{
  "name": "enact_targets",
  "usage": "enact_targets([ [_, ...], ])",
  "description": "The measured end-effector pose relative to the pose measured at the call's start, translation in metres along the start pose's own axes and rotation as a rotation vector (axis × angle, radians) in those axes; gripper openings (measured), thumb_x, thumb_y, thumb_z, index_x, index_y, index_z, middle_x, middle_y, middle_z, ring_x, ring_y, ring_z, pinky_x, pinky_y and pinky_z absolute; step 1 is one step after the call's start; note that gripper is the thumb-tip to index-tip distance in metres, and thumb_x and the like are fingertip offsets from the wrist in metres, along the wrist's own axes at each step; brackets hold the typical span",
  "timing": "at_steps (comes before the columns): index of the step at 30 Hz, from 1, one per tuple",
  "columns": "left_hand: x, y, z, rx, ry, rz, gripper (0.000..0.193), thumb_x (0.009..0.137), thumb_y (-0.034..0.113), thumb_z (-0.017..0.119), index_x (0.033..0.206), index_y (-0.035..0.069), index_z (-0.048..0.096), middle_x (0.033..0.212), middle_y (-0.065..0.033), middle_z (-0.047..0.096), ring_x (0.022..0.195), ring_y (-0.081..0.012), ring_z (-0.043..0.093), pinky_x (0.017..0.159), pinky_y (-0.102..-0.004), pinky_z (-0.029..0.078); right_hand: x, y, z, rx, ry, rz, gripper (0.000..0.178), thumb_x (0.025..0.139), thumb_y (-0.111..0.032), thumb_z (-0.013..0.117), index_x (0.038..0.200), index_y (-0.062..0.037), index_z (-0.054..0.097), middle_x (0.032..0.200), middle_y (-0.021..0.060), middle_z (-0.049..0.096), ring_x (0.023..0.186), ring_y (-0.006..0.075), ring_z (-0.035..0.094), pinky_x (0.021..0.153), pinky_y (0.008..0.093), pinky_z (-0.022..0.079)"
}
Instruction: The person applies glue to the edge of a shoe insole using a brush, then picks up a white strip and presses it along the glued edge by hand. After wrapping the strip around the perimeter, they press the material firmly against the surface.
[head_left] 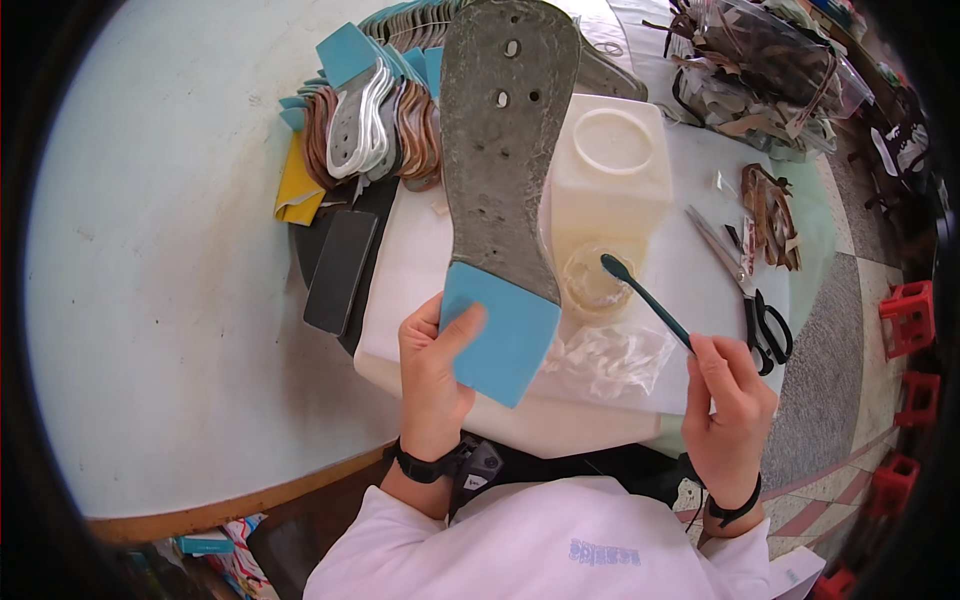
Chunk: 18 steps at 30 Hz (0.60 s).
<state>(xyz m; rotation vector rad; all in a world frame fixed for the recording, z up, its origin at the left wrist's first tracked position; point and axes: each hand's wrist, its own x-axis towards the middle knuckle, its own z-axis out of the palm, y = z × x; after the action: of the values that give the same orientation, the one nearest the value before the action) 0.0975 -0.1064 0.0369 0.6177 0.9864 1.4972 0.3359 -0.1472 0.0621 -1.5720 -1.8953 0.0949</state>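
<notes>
Left hand [432, 370] is gripping the blue sheet [515, 345], your thumb flat on its face and the fingers behind. Sheet sits over the near end of the grey sole-shaped piece [500, 180], which stands just left of the white container [612, 200] and overlaps its edge in view. Right hand [735, 400] is closed on the handle of a dark green brush [655, 310]; its tip is over the cup [590, 300] of pale yellowish stuff at the near end of the container. Can't tell if the tip touches the contents

Progress, my read: this piece is partway. Sheet and sole are lined up at one end, but can't tell whether they're bonded or only pinched together. No coating I can make out on the blue face, back is hidden

Left and beyond the container there's a stack of sole-shaped pieces [360, 130], several with blue sheets showing. Can't tell which of those are finished and which are waiting, so no count of what's left

Right of the container: scissors [748, 285] and brown strips [770, 215], both out of your hands. Crumpled clear film [610, 355] lies on the near side of it
</notes>
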Motion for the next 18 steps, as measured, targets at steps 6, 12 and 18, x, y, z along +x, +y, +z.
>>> enact_targets([
  [6, -0.006, -0.006, 0.005, -0.089, -0.151, -0.219, 0.020, 0.081, 0.006, 0.064, 0.097, -0.005, 0.062, 0.086, -0.0086, 0.066, 0.071, -0.0127, 0.063, 0.066, -0.0221, 0.050, 0.007, -0.010, 0.003, -0.122, -0.071, -0.041, 0.028, 0.066, 0.004, 0.062, 0.094, -0.0008, 0.064, 0.088, 0.0077, 0.056, 0.061, 0.0216, 0.058, 0.049, 0.0313, 0.042],
  [12, -0.012, -0.011, -0.004, -0.121, -0.168, -0.348, 0.026, 0.081, 0.009, 0.064, 0.103, -0.005, 0.060, 0.090, -0.0099, 0.066, 0.073, -0.0131, 0.064, 0.067, -0.0225, 0.051, 0.015, -0.018, 0.001, -0.162, -0.122, -0.026, 0.027, 0.066, 0.002, 0.062, 0.093, -0.0004, 0.063, 0.089, 0.0074, 0.055, 0.063, 0.0213, 0.058, 0.050, 0.0318, 0.042],
  [18, -0.011, -0.004, -0.007, -0.176, -0.180, -0.424, 0.028, 0.083, 0.012, 0.063, 0.104, -0.006, 0.059, 0.091, -0.0110, 0.066, 0.074, -0.0136, 0.065, 0.067, -0.0224, 0.052, 0.014, -0.007, 0.000, -0.051, -0.087, 0.040, 0.024, 0.068, 0.006, 0.061, 0.091, -0.0006, 0.063, 0.087, 0.0100, 0.058, 0.060, 0.0235, 0.058, 0.049, 0.0320, 0.043],
])
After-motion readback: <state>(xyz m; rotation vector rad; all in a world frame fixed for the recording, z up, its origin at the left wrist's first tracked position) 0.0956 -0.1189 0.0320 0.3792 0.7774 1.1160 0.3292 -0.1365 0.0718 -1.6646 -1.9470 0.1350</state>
